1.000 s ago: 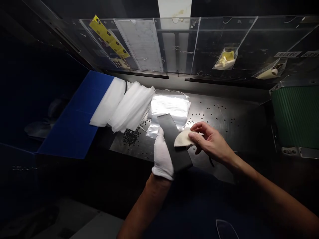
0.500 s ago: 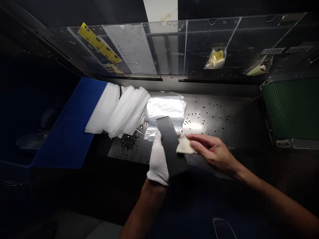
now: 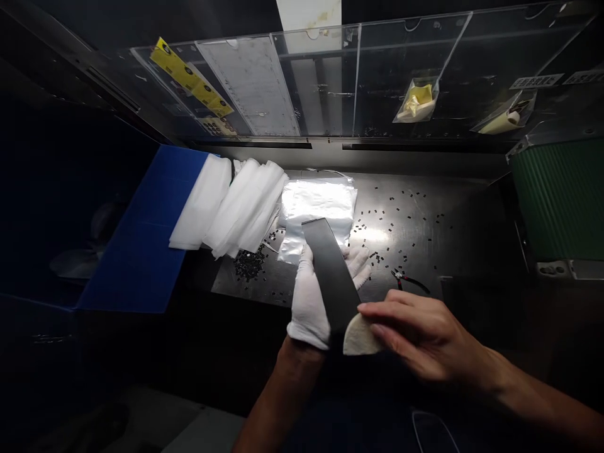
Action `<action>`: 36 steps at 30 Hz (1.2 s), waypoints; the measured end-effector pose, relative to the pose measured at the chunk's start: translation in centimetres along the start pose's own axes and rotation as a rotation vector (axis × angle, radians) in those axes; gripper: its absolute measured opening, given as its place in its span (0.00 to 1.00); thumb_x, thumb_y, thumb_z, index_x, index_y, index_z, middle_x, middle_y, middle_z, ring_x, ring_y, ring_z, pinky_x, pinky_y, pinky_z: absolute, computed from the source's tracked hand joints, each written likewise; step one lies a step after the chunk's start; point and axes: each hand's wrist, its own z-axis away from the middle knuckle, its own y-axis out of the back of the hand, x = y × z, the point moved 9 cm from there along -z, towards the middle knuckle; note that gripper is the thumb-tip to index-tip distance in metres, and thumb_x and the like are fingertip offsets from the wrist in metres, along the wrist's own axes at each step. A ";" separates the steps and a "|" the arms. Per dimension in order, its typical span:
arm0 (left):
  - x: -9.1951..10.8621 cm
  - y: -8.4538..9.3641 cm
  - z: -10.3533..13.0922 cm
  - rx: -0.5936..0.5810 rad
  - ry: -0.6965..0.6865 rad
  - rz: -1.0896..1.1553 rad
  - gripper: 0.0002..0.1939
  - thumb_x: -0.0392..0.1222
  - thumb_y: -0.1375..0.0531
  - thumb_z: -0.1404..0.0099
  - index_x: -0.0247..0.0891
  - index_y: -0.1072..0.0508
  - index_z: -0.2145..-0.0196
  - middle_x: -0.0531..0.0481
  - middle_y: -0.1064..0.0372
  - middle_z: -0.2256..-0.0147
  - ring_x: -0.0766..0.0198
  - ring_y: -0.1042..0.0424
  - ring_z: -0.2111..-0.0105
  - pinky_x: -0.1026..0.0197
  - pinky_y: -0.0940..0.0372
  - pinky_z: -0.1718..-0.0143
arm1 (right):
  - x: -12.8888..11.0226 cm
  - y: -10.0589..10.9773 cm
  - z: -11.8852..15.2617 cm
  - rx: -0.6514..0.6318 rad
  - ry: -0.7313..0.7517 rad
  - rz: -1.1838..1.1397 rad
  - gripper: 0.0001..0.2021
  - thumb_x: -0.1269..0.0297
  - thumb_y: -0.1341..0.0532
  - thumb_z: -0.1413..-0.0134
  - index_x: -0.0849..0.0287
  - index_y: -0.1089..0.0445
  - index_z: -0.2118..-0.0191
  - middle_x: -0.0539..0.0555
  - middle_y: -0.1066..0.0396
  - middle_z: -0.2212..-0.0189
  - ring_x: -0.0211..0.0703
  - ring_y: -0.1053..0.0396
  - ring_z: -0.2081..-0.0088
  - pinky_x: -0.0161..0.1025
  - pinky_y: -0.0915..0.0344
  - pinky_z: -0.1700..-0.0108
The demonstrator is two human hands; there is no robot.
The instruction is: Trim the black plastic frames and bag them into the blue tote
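Note:
My left hand (image 3: 309,299), in a white glove, grips a long dark flat panel (image 3: 333,267) tilted above the bench. Its thumb lies along the left edge, and gloved fingers show past the right edge. Bare, my right hand (image 3: 419,333) pinches a folded cream cloth pad (image 3: 361,336) between thumb and fingers. The pad is at the panel's lower right end; whether it presses on the surface I cannot tell. Behind the panel's far end lies a stack of silvery plastic bags (image 3: 321,198).
White foam sleeves (image 3: 245,204) lie at left by a blue board (image 3: 141,239). Small black chips (image 3: 250,263) are heaped near them, and more are scattered at right. Red-handled nippers (image 3: 408,278) rest on the metal bench. A green ribbed block (image 3: 561,201) stands at far right.
My right hand has drawn the cloth pad down along the panel's right side toward its near end. The nippers and the left fingers beyond the panel now show. The view has shifted slightly.

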 end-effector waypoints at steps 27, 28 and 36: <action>-1.1 -0.8 0.6 -0.101 0.098 0.010 0.30 0.69 0.46 0.30 0.36 0.24 0.58 0.35 0.23 0.50 0.42 0.26 0.43 0.41 0.32 0.38 | 5.4 1.7 -2.8 0.164 -0.140 -0.056 0.13 0.61 0.36 0.34 0.51 0.21 0.46 0.53 0.18 0.56 0.45 0.21 0.58 0.41 0.23 0.58; -1.0 -0.6 0.5 -0.083 0.090 0.008 0.30 0.68 0.45 0.31 0.36 0.24 0.59 0.35 0.23 0.51 0.42 0.26 0.44 0.42 0.33 0.38 | 5.2 1.5 -2.7 0.135 -0.123 -0.046 0.13 0.62 0.36 0.34 0.51 0.21 0.46 0.53 0.18 0.57 0.45 0.21 0.59 0.40 0.24 0.60; -0.9 -1.1 0.5 -0.143 0.097 0.000 0.31 0.65 0.48 0.28 0.35 0.25 0.47 0.37 0.25 0.45 0.45 0.29 0.40 0.45 0.35 0.36 | 5.2 2.2 -3.1 0.251 -0.091 -0.015 0.13 0.63 0.37 0.34 0.52 0.21 0.46 0.54 0.19 0.54 0.46 0.21 0.55 0.42 0.23 0.55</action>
